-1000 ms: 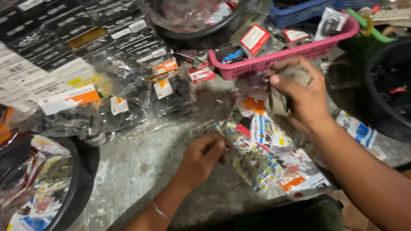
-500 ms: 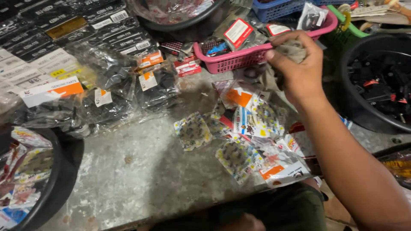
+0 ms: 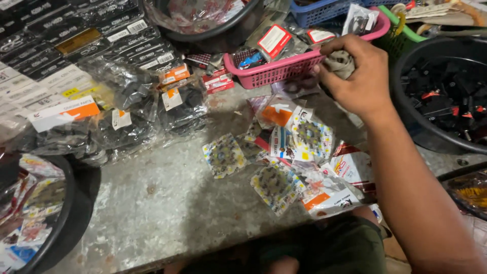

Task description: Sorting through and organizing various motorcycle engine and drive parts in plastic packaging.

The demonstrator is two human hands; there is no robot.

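Observation:
My right hand point(image 3: 357, 78) is up against the front right rim of a pink plastic basket point(image 3: 276, 75), its fingers closed on a crumpled grey wad point(image 3: 341, 63) that looks like cloth or a bag. Below the hand, several flat printed packets with round toothed parts lie loose on the metal tabletop: one point(image 3: 223, 155) a little apart, one point(image 3: 276, 185) nearer me, one point(image 3: 310, 134) under my forearm. My left hand is out of view. A sliver of skin shows at the bottom edge, and I cannot tell what it is.
A black tub point(image 3: 406, 109) of small black parts stands at the right. A black basin point(image 3: 71, 213) with colourful packets is at the near left. Bagged black parts point(image 3: 127, 104) and stacked dark boxes point(image 3: 76, 35) fill the far left. Behind are another black basin point(image 3: 223, 36), a blue basket point(image 3: 314, 9) and a green basket point(image 3: 401, 31).
My left hand has drawn back off the packets and out of view. My right hand stays at the pink basket, still closed on the grey wad.

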